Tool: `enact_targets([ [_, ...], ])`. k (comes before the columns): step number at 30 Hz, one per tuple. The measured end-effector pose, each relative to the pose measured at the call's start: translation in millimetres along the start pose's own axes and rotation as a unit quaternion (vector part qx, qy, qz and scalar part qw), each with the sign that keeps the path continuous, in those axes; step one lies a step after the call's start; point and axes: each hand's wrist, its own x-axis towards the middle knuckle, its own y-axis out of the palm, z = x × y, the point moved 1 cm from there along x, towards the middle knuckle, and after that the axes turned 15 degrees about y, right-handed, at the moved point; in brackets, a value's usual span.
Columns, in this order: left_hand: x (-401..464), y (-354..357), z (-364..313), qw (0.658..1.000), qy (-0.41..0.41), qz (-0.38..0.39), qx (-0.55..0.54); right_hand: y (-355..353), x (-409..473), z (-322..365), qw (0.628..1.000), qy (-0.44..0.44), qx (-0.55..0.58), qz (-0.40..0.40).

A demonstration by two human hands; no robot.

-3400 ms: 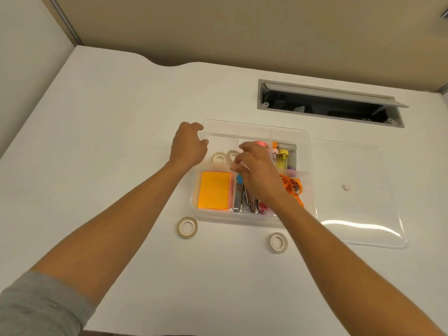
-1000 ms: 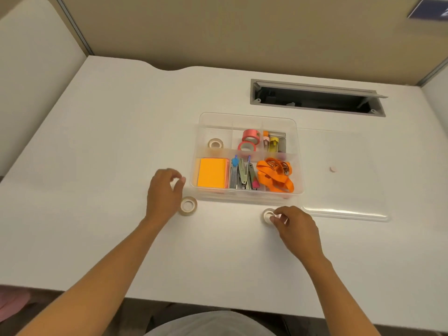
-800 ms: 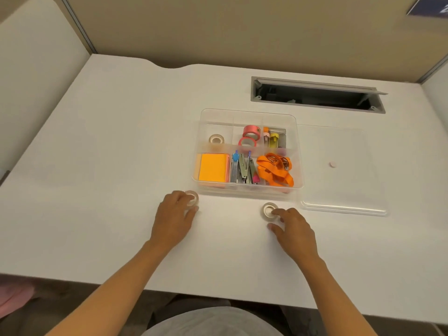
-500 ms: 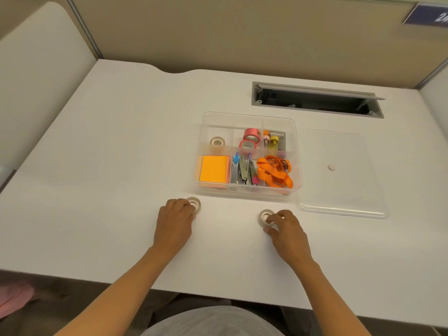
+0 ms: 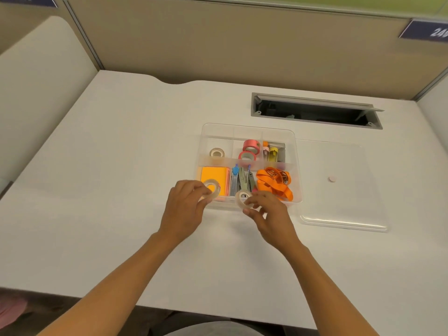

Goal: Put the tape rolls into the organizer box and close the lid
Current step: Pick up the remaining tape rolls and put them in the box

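The clear organizer box [image 5: 297,166] stands open in the middle of the white desk. My left hand [image 5: 185,209] pinches a clear tape roll [image 5: 212,189], lifted at the box's near left corner over the orange notes. A second clear tape roll [image 5: 243,198] is held up by my right hand [image 5: 268,215] at the box's front wall. Inside the box, a third clear roll [image 5: 217,152] lies in the back left compartment, and two pink rolls [image 5: 250,149] sit in the back middle one. The clear lid [image 5: 339,204] lies flat to the right of the box.
The box also holds orange sticky notes [image 5: 214,175], metal clips [image 5: 243,180], an orange lanyard [image 5: 275,181] and small bottles [image 5: 274,151]. An open cable slot [image 5: 315,110] is cut into the desk behind the box. Beige partition walls [image 5: 242,44] enclose the desk.
Both hands have closed on the tape rolls that lay on the desk and lifted them forward to the box's front edge. The camera view has tilted slightly.
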Motion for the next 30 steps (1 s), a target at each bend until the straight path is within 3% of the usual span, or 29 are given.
enact_targets([
  [7, 80.9, 10.2, 38.9, 0.999, -0.006, 0.01, 0.03, -0.4, 35.7, 9.5, 0.998, 0.004, -0.03, -0.056],
  [16, 175.9, 47.3, 78.3, 0.978, 0.009, 0.16, 0.135, -4.4, 49.6, 1.8, 0.996, 0.027, -0.055, -0.057],
  [21, 191.8, 62.9, 86.5, 0.965, -0.026, 0.216, 0.148, -7.8, 50.6, 6.4, 0.998, 0.028, -0.012, -0.052],
  [30, 187.0, 78.2, 97.8, 0.962, -0.049, 0.225, 0.149, -9.3, 56.7, 17.5, 0.996, 0.035, 0.056, -0.064],
])
